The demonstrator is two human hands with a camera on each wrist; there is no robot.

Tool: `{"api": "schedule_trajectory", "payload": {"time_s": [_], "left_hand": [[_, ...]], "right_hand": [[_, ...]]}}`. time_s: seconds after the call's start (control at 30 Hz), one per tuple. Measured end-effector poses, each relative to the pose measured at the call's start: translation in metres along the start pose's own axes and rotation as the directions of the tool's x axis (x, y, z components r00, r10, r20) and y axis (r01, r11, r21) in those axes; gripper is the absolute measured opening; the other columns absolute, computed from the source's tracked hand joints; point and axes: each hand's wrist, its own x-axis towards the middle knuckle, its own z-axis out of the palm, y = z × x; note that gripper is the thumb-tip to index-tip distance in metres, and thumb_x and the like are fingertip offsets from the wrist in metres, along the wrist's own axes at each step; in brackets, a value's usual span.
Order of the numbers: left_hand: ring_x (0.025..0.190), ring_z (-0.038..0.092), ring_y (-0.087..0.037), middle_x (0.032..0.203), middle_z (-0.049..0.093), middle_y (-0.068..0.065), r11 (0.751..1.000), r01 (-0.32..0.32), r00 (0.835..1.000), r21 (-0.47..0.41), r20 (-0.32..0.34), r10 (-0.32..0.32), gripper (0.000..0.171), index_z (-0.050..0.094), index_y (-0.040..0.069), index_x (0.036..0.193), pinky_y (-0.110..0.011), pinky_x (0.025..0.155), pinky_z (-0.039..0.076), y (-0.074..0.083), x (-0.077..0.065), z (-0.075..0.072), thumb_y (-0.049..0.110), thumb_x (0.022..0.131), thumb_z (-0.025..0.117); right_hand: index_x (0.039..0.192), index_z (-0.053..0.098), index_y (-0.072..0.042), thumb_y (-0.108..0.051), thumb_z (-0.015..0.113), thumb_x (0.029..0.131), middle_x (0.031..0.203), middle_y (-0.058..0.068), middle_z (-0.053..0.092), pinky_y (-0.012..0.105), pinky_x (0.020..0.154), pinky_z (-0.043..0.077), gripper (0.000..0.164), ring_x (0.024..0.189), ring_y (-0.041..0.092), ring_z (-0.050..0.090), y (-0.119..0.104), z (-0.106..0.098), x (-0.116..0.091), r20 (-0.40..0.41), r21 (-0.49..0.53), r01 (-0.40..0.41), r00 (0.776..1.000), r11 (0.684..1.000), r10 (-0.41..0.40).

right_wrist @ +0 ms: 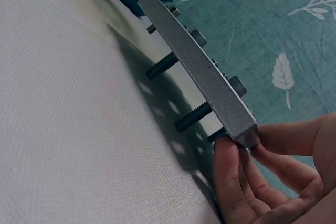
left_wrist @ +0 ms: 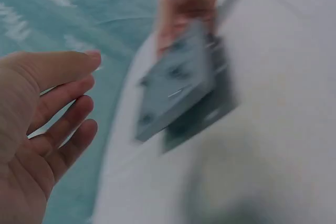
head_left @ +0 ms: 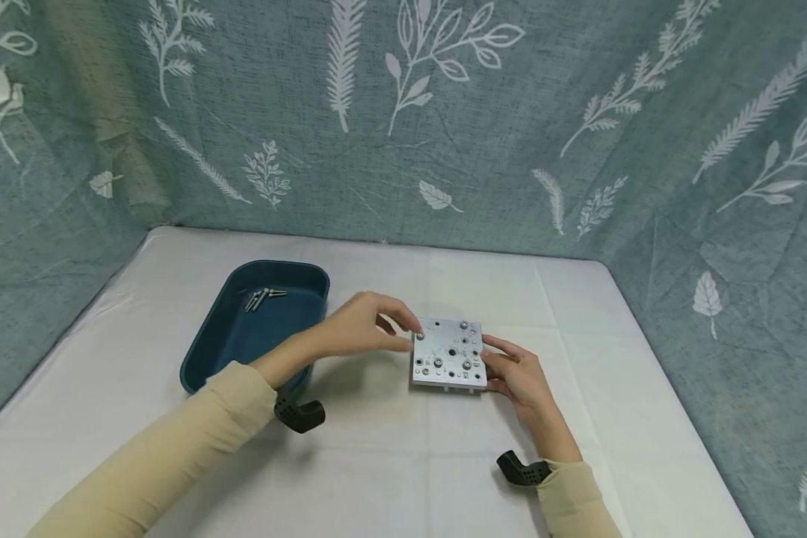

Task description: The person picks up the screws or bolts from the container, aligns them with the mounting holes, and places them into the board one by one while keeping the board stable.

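right hand point(head_left: 521, 377) is clamping thumb and fingers on right edge of metal plate point(head_left: 449, 336), holding it above white cloth point(head_left: 430, 463); bolts point(right_wrist: 194, 117) are protruding underneath. left hand point(head_left: 359, 327) is hovering by plate's left edge, thumb and fingertips apart. screws point(head_left: 258, 300) are lying in blue tray point(head_left: 258, 336).

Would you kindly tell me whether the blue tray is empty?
Not empty: in the head view, the blue tray holds a few metal screws, lying toward its far end.

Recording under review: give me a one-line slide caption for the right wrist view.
Right hand grips a metal plate, threaded bolts protruding beneath.
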Motion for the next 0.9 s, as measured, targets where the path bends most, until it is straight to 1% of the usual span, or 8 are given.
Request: {"api": "schedule_trajectory", "payload": {"time_s": [0.07,0.17,0.27,0.37,0.4,0.57,0.73,0.9], "left_hand": [[0.099,0.065,-0.019,0.108,0.069,-0.002,0.999,0.031,0.998,0.028,-0.059,-0.03,0.027,0.072,0.008,0.111,-0.031,0.085,0.054,0.003,-0.01,-0.023,0.019,0.087,0.078],[0.098,0.065,-0.017,0.107,0.069,-0.001,0.989,0.126,0.984,0.071,-0.132,-0.116,0.03,0.073,0.012,0.112,-0.033,0.084,0.054,0.002,-0.027,-0.06,0.025,0.086,0.079],[0.103,0.064,-0.02,0.111,0.069,-0.005,0.97,0.23,0.959,0.079,-0.188,-0.212,0.034,0.072,0.01,0.114,-0.038,0.086,0.053,-0.009,-0.045,-0.089,0.028,0.086,0.079],[0.106,0.063,-0.025,0.115,0.068,-0.01,0.952,0.302,0.932,0.053,-0.226,-0.283,0.038,0.07,0.006,0.117,-0.043,0.089,0.052,-0.027,-0.059,-0.106,0.028,0.087,0.078],[0.107,0.063,-0.026,0.117,0.067,-0.012,0.946,0.321,0.924,0.048,-0.235,-0.302,0.039,0.07,0.005,0.118,-0.044,0.09,0.051,-0.033,-0.063,-0.109,0.028,0.088,0.077],[0.108,0.062,-0.031,0.119,0.066,-0.017,0.927,0.371,0.906,0.054,-0.24,-0.349,0.038,0.068,-0.001,0.119,-0.045,0.091,0.051,-0.057,-0.07,-0.115,0.023,0.09,0.075],[0.107,0.061,-0.033,0.118,0.066,-0.018,0.895,0.433,0.881,0.107,-0.259,-0.396,0.033,0.068,-0.001,0.117,-0.049,0.091,0.049,-0.073,-0.073,-0.116,0.018,0.091,0.073],[0.103,0.062,-0.034,0.111,0.068,-0.016,0.867,0.464,0.872,0.182,-0.27,-0.409,0.03,0.07,-0.001,0.112,-0.05,0.087,0.05,-0.088,-0.074,-0.116,0.017,0.089,0.075]], "right_hand": [[0.134,0.06,-0.007,-0.006,0.063,0.094,0.102,0.014,0.07,0.026,0.057,0.054,0.04,0.073,0.018,0.064,0.0,0.0,0.0,-0.001,-0.005,-0.001,1.0,1.0,0.001],[0.134,0.06,-0.008,-0.006,0.063,0.094,0.103,0.014,0.07,0.026,0.057,0.054,0.04,0.074,0.018,0.065,0.0,0.0,0.0,0.003,-0.011,-0.003,1.0,1.0,0.003],[0.133,0.061,-0.009,-0.007,0.063,0.094,0.103,0.014,0.07,0.026,0.057,0.054,0.039,0.073,0.018,0.065,0.0,0.0,0.0,0.002,-0.012,-0.008,1.0,1.0,0.008],[0.133,0.061,-0.009,-0.006,0.063,0.095,0.103,0.014,0.07,0.027,0.057,0.054,0.039,0.074,0.018,0.065,0.0,0.0,0.0,-0.001,-0.01,-0.009,1.0,1.0,0.009],[0.133,0.061,-0.009,-0.006,0.063,0.095,0.103,0.014,0.07,0.027,0.057,0.054,0.039,0.074,0.018,0.065,0.0,0.0,0.0,0.0,-0.009,-0.01,1.0,1.0,0.01],[0.134,0.061,-0.009,-0.006,0.063,0.095,0.103,0.014,0.07,0.027,0.057,0.054,0.039,0.074,0.018,0.065,0.0,-0.002,0.0,0.007,0.001,-0.008,1.0,1.0,0.008],[0.134,0.061,-0.009,-0.006,0.063,0.095,0.104,0.015,0.07,0.027,0.057,0.054,0.039,0.074,0.019,0.065,0.001,-0.003,0.001,0.018,0.004,-0.008,1.0,1.0,0.008],[0.133,0.061,-0.009,-0.007,0.063,0.095,0.104,0.015,0.07,0.028,0.058,0.054,0.039,0.075,0.02,0.066,0.001,-0.005,0.002,0.018,0.004,-0.01,1.0,1.0,0.01]]}}
